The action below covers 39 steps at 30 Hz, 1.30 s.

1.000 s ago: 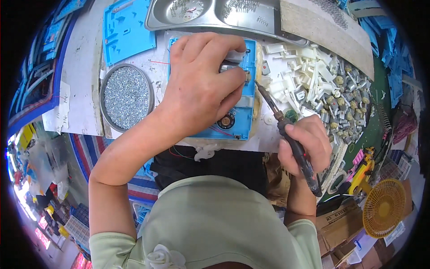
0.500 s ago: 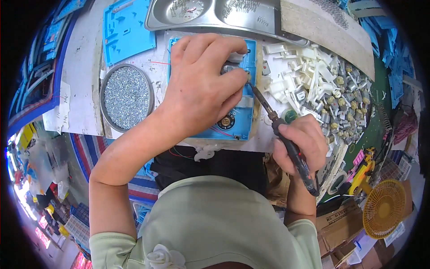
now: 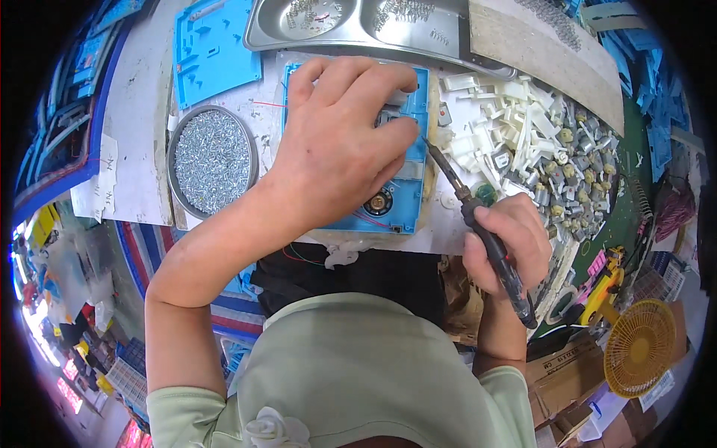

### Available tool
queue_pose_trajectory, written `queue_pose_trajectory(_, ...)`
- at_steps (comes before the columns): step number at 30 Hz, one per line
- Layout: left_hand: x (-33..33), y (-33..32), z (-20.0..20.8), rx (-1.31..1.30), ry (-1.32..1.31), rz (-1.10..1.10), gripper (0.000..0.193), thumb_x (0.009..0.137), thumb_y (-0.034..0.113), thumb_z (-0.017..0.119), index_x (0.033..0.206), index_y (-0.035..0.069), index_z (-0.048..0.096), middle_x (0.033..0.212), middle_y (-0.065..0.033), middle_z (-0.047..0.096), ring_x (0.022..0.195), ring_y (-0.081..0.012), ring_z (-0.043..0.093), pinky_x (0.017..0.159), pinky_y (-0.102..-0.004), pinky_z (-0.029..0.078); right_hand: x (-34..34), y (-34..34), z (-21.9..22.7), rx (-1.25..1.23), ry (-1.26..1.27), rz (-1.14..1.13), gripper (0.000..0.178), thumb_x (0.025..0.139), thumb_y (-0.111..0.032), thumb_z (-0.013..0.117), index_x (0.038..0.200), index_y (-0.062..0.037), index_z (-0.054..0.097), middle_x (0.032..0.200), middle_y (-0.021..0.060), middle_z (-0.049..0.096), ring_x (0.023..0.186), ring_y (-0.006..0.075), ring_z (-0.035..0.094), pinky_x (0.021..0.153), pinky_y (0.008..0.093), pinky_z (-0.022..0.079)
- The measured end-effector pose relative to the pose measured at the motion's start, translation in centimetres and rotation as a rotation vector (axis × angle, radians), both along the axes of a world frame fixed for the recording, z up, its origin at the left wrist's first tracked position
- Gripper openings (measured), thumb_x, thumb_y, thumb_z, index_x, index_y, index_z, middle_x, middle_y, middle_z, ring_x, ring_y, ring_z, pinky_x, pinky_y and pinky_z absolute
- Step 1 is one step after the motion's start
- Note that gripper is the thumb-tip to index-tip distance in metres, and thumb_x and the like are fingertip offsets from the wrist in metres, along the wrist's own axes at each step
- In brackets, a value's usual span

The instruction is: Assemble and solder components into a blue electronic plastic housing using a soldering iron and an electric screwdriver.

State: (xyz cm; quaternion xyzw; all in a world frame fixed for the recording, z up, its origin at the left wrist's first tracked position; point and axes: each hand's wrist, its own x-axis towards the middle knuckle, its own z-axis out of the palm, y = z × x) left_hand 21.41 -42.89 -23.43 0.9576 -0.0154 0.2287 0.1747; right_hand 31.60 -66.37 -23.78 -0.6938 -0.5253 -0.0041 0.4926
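Observation:
A blue plastic casing (image 3: 420, 101) lies on the table in front of me, with a round black speaker (image 3: 379, 201) and thin wires inside. My left hand (image 3: 336, 142) bends over it, thumb and fingers curled around grey parts (image 3: 388, 114) in the casing. Whatever the fingertips pinch is hidden beneath the hand. Gripped in my right hand (image 3: 511, 243) is a black soldering iron (image 3: 489, 239), pointing up and left. Its tip sits at the casing's right edge, just right of my left thumb.
To the left stands a round dish (image 3: 254, 160) of small screws, below another blue shell (image 3: 218, 52). A steel tray (image 3: 358, 45) with springs lies at the back. White plastic parts (image 3: 515, 119) and small motors (image 3: 575, 179) are heaped right. A yellow fan (image 3: 640, 347) is at lower right.
The soldering iron has drawn back slightly to the right and down, its tip moving away from my left thumb. My left hand stays almost in place over the casing.

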Motion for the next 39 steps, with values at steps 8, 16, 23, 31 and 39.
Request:
queue_pose_trajectory(8,0.2,-0.2,0.0,0.060,-0.007,0.016,0.009,0.069,0.013,0.071,0.077,0.013,0.068,0.119,-0.0022,0.063,0.112,-0.0221,0.056,0.097,-0.0481,0.036,0.2,-0.2,0.4,0.003,-0.008,-0.005,0.033,0.074,-0.002,0.077,0.107,-0.0027,0.070,0.071,0.0084,0.063,0.059,0.0246,0.057,0.056,0.0337,0.045)
queue_pose_trajectory(16,0.3,-0.3,0.6,0.132,0.025,0.013,0.007,0.070,0.014,0.069,0.077,0.013,0.067,0.116,-0.0022,0.064,0.110,-0.0213,0.057,0.098,-0.0476,0.037,0.6,-0.5,0.3,0.023,-0.030,-0.016,0.034,0.075,-0.001,0.077,0.108,-0.0018,0.069,0.072,0.0080,0.063,0.058,0.0243,0.056,0.055,0.0336,0.044)
queue_pose_trajectory(23,0.2,0.0,0.5,0.144,-0.017,-0.021,0.014,0.071,0.014,0.072,0.084,0.014,0.067,0.115,-0.0027,0.065,0.107,-0.0217,0.058,0.098,-0.0465,0.038,0.7,-0.7,0.5,0.015,-0.029,-0.020,0.036,0.075,-0.001,0.077,0.110,-0.0019,0.069,0.072,0.0082,0.063,0.059,0.0247,0.056,0.056,0.0340,0.045)
queue_pose_trajectory(31,-3.2,4.7,2.1,0.128,0.140,0.118,0.038,0.074,0.012,0.082,0.109,0.009,0.067,0.125,-0.0111,0.062,0.104,-0.0311,0.061,0.088,-0.0391,0.046,1.2,-1.3,0.7,0.011,-0.039,-0.033,0.035,0.076,-0.001,0.075,0.110,-0.0008,0.068,0.071,0.0092,0.062,0.060,0.0256,0.056,0.057,0.0337,0.046)
queue_pose_trajectory(39,-4.6,5.9,1.7,0.193,0.152,0.065,0.018,0.081,0.011,0.078,0.097,0.010,0.069,0.085,-0.0038,0.059,0.082,-0.0263,0.058,0.077,-0.0399,0.045,1.1,0.0,1.8,0.027,-0.079,0.001,0.034,0.078,-0.001,0.076,0.110,0.0008,0.067,0.075,0.0113,0.064,0.063,0.0258,0.059,0.060,0.0345,0.047)
